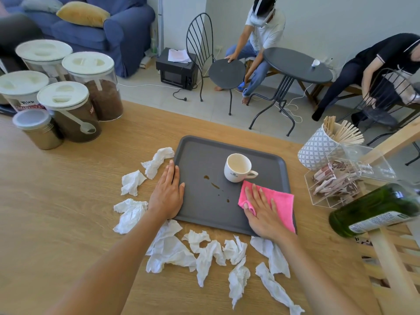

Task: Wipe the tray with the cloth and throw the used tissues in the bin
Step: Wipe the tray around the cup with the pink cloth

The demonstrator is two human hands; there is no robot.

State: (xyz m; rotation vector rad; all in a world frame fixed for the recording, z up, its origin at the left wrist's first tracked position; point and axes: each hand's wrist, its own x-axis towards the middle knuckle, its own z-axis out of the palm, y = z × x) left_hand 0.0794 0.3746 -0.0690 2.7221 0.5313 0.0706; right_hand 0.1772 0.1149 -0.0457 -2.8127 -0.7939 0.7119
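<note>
Stains (216, 186) sit mid-tray (261, 153), just left of your right hand (261, 210), which lies flat on the pink cloth (281, 201) at the tray's right edge, nearer than your left hand (167, 194), open on the left rim; tissues (168, 248) lie around it.

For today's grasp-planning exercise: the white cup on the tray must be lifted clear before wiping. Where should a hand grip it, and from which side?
Probably by the handle of the cup, approached from the right: the cup stands upright, its handle points right toward the pink cloth, and the right hand is nearest. The left hand lies flat on the edge of the tray.
</note>
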